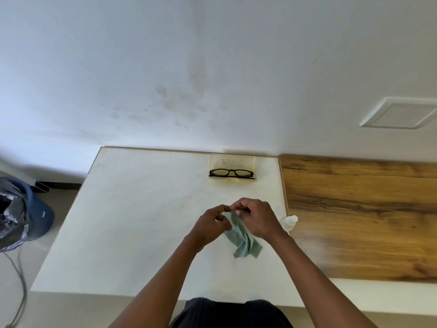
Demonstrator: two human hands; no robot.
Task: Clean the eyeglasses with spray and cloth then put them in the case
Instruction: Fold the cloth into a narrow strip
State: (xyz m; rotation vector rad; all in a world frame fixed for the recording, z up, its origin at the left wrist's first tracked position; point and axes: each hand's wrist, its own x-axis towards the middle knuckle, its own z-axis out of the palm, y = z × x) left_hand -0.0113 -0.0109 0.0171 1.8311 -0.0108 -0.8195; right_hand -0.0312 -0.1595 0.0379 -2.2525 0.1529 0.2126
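Note:
Black-framed eyeglasses [231,173] rest folded in an open, pale yellow translucent case [233,159] at the far edge of the white table [132,221], against the wall. A pale green cleaning cloth [243,242] hangs from my hands above the table's middle. My right hand [256,217] pinches the cloth's top edge. My left hand [211,223] meets it fingertip to fingertip at that same edge. A small clear spray bottle [289,222] stands just right of my right hand, partly hidden by it.
A wood-grain surface [359,218] adjoins the white table on the right. On the floor to the left stand a blue bin with a black bag [21,209] and a grey cable [20,275]. The white wall rises right behind the case.

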